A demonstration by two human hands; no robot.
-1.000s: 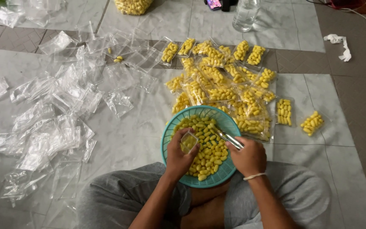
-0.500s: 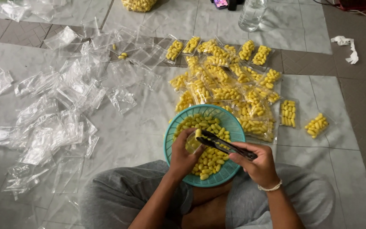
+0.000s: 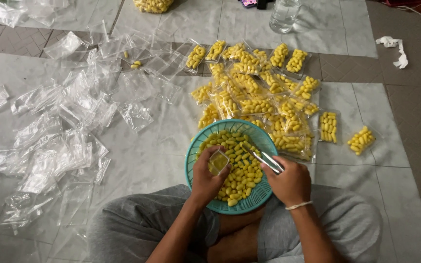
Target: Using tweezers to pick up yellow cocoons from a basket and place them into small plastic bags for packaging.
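Presently, head view, step: small yellow pieces (image 3: 242,168) are being picked with tongs (image 3: 261,157) from a teal basket (image 3: 198,141) and put into a small clear bag (image 3: 218,161).
Left hand (image 3: 205,178): closed around the bag, whose mouth is held open and turned up, just over the pieces.
Right hand (image 3: 291,181): closed around the tongs; the tips are pointed into the heap, and whether a piece is pinched cannot be told.
Done well: the bag mouth is best kept wide and low over the basket, so that dropped pieces are caught; the tongs are best squeezed lightly.
Basket: rested on the lap, between the knees, about half filled.
Pieces: oval, smooth, bright yellow, loosely heaped.
Filled bags (image 3: 259,97): laid in a spread on the floor just beyond the basket.
Empty bags (image 3: 59,136): scattered to the left, well apart from the hands.
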